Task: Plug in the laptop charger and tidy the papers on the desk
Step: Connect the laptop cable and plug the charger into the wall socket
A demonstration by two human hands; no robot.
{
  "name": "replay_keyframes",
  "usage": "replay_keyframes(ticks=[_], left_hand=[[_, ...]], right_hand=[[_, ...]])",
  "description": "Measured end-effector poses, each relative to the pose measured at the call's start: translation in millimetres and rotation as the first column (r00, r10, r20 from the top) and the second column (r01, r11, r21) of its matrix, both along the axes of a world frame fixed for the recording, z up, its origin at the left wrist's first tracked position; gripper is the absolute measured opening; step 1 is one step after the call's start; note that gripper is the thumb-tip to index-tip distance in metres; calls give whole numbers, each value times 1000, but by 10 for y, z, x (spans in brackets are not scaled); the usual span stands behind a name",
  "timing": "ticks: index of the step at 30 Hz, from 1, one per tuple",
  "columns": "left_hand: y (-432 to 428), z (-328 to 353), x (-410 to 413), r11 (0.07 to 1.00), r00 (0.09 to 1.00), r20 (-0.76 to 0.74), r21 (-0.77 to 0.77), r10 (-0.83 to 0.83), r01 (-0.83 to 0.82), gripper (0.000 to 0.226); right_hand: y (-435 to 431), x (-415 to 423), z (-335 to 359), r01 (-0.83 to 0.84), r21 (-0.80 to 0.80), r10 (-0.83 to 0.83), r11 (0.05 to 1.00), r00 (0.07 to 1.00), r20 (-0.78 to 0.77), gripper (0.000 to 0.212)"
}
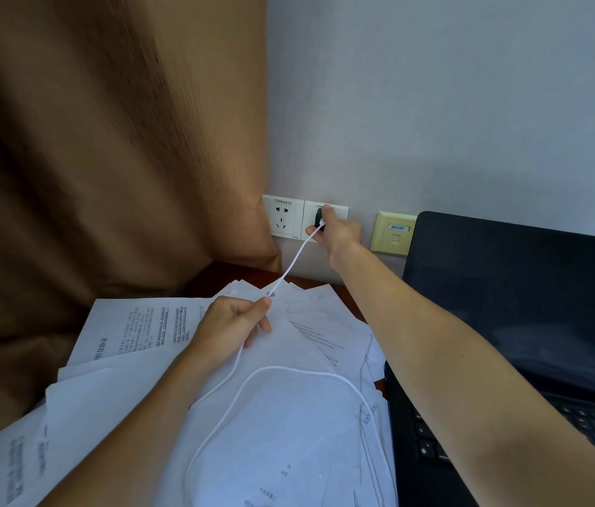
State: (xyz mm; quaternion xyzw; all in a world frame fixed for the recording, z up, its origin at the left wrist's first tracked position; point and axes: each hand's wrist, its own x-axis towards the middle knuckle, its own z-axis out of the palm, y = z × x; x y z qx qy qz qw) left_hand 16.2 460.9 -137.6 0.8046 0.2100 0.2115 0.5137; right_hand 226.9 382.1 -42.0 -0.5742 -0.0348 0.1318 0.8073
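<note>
My right hand (338,230) grips a black charger plug (319,218) against the right-hand white wall socket (340,210). From the plug a white cable (294,261) runs down to my left hand (232,325), which holds it above the papers. Below that hand the cable loops (288,371) over a loose spread of printed white papers (135,331) covering the desk. An open black laptop (515,298) stands at the right, its screen dark.
A second white socket (283,215) sits free left of the plug. A yellowish data port plate (393,233) is on the wall by the laptop. A brown curtain (106,159) hangs at the left, touching the dark wooden desk (226,276).
</note>
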Motion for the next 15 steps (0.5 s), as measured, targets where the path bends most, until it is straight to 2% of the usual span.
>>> replay_keyframes(ticks=[4,9,15], left_hand=[[-16,12,-8,1000,1000,9,-15,13,-12,56],[-30,9,-18,999,999,2,-38,36,-36,61],[-49,3,-21,1000,1000,-19,-13,24,-24,58]], right_hand=[[6,9,10,-3,-17,3,1000,1000,4,23],[42,7,-28,13,-32,-12,999,999,38,42],[-6,34,-99,-50,-77,57,996,995,87,38]])
